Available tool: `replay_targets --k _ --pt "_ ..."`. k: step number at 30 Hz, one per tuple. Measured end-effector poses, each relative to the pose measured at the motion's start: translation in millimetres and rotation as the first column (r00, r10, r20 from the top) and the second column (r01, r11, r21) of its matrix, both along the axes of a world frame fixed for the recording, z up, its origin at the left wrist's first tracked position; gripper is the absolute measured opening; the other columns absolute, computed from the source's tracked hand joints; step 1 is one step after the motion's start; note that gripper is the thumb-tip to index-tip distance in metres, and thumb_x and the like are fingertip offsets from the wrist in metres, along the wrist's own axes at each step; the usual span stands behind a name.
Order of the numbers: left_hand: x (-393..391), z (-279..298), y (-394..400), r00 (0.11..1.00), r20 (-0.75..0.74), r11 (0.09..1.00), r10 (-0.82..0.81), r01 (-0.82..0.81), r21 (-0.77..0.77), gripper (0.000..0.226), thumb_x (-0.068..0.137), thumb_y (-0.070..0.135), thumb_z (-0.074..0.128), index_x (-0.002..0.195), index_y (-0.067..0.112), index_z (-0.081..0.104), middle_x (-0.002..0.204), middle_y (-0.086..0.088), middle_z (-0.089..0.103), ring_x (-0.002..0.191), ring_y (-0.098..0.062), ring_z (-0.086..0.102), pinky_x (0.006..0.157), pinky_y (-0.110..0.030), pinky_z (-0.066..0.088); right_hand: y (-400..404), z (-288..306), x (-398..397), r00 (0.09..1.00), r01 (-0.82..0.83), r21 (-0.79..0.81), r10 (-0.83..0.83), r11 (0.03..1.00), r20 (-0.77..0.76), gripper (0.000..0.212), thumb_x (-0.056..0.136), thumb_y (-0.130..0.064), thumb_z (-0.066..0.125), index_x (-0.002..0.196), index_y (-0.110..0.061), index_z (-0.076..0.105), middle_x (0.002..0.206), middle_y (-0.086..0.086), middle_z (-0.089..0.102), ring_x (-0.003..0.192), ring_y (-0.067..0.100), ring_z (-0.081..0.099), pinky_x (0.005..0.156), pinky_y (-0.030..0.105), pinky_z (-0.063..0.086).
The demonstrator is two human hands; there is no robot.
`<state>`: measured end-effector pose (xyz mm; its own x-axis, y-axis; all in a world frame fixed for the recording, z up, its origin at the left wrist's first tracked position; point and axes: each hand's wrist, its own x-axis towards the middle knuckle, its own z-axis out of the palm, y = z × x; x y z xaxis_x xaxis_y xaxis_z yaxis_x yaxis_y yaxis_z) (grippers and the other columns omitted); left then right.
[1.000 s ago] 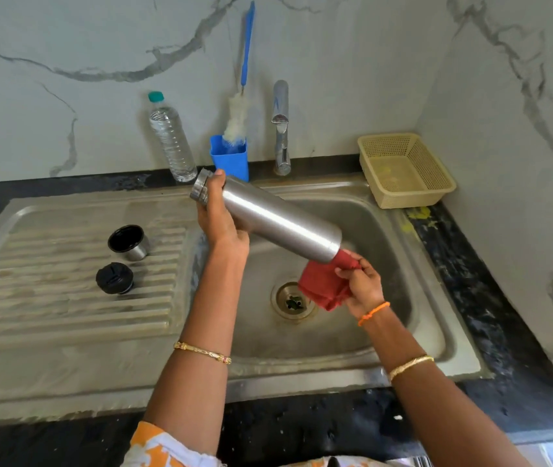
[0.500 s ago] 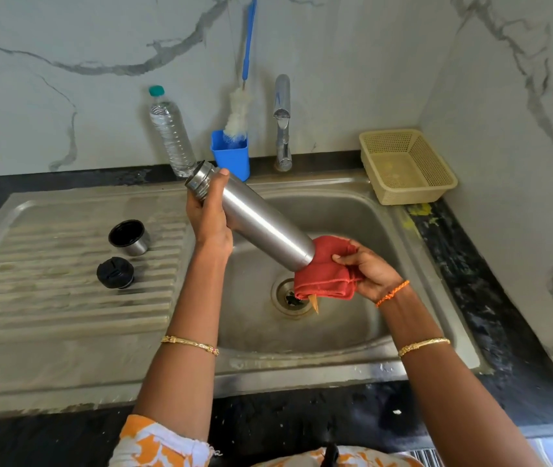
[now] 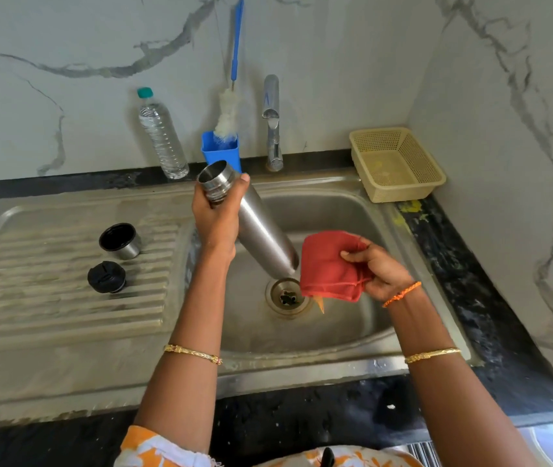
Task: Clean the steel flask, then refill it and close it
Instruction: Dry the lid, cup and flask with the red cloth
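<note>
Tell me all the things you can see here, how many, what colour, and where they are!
steel flask: 1, silver, held tilted over the sink
cloth: 1, red, beside the flask's base
steel cup: 1, silver and black, on the drainboard
stopper: 1, black, on the drainboard
sink: 1, steel
tap: 1, silver, behind the sink
water bottle: 1, clear, green cap, by the wall
bottle brush: 1, blue and white, in holder
holder: 1, blue
basket: 1, cream, far-right corner
left hand: grips the flask
right hand: holds the cloth
</note>
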<state>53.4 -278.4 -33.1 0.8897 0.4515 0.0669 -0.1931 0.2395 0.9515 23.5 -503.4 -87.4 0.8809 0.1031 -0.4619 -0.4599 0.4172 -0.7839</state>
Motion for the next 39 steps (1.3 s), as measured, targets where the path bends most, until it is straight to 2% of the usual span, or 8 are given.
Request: replay_targets --k 5,8,15,21,27,32,35,39 --pt "-0.2 -13.0 -19.5 0.994 -0.062 0.977 -0.093 0.103 0.185 0.026 0.076 0.016 0.079 0.091 0.027 0.060 0.081 0.010 0.066 0.072 -0.002 0.062 0.070 -0.020 0.049 -19.7 26.7 10.2 0.994 0.106 0.075 -0.103 0.991 -0.047 0.031 0.086 0.006 0.051 0.114 -0.009 0.054 0.099 0.014 0.063 0.086 0.028 0.063 0.082 0.048 0.053" --pt "6.0 -12.7 -36.9 0.973 -0.121 0.929 -0.199 0.226 0.292 0.028 0.074 0.022 0.082 0.089 0.032 0.061 0.083 0.014 0.067 0.071 0.005 0.062 0.065 -0.010 0.047 -35.4 40.9 21.9 0.973 0.229 0.072 -0.226 0.971 -0.048 0.024 0.084 0.002 0.057 0.105 -0.010 0.059 0.095 0.011 0.067 0.086 0.026 0.064 0.074 0.047 0.057" --pt "35.4 -16.4 -65.6 0.948 -0.205 0.867 -0.244 0.308 0.392 0.031 0.069 0.032 0.085 0.089 0.034 0.062 0.086 0.015 0.068 0.074 0.006 0.062 0.066 -0.014 0.046 -88.1 85.8 109.2 0.818 0.569 -0.328 -0.480 0.754 0.317 0.029 0.067 0.013 0.067 0.077 -0.014 0.061 0.080 0.007 0.063 0.071 0.019 0.061 0.078 0.041 0.055" --pt "62.7 -27.4 -83.2 0.931 -0.254 0.879 -0.263 0.340 0.336 0.033 0.066 0.032 0.088 0.091 0.027 0.067 0.087 0.009 0.071 0.077 -0.002 0.065 0.070 -0.017 0.049 -118.1 90.2 194.0 0.856 0.517 -0.718 -0.298 0.466 0.423 0.044 0.063 -0.001 0.076 0.105 -0.013 0.068 0.116 0.009 0.063 0.103 0.022 0.062 0.079 0.024 0.050" --pt "89.7 -48.0 -87.9 0.917 -0.283 0.882 -0.282 0.364 0.300 0.038 0.063 0.031 0.089 0.095 0.025 0.068 0.089 0.006 0.072 0.083 -0.008 0.067 0.075 -0.021 0.049 -110.9 55.5 241.6 0.864 0.467 -0.850 0.077 0.242 0.497 0.023 0.068 0.001 0.065 0.088 -0.011 0.070 0.093 0.014 0.069 0.091 0.028 0.064 0.079 0.028 0.051" --pt "100.6 -56.5 -82.4 0.905 -0.312 0.881 -0.289 0.379 0.284 0.038 0.063 0.032 0.088 0.095 0.026 0.068 0.089 0.008 0.073 0.084 -0.006 0.067 0.077 -0.022 0.051 -122.7 3.6 251.8 0.889 0.164 -0.986 0.438 -0.032 0.134 0.034 0.066 0.004 0.060 0.087 -0.023 0.067 0.096 0.011 0.069 0.092 0.033 0.062 0.082 0.042 0.051" --pt "102.1 -61.2 -82.4 0.893 -0.332 0.869 -0.302 0.401 0.288 0.038 0.062 0.033 0.089 0.093 0.028 0.068 0.087 0.009 0.073 0.083 -0.006 0.067 0.076 -0.022 0.050 -124.0 -4.0 251.4 0.888 0.090 -0.996 0.454 -0.014 0.073 0.028 0.074 0.002 0.059 0.089 -0.022 0.063 0.099 0.012 0.067 0.093 0.034 0.061 0.084 0.039 0.050" --pt "100.7 -64.4 -82.9 0.889 -0.342 0.861 -0.304 0.411 0.301 0.038 0.061 0.033 0.090 0.092 0.025 0.069 0.085 0.008 0.073 0.082 -0.008 0.068 0.076 -0.023 0.051 -123.3 18.1 248.2 0.873 -0.083 -0.995 0.478 -0.054 -0.098 0.040 0.079 0.003 0.059 0.116 -0.011 0.059 0.120 0.016 0.059 0.107 0.035 0.055 0.082 0.030 0.042"
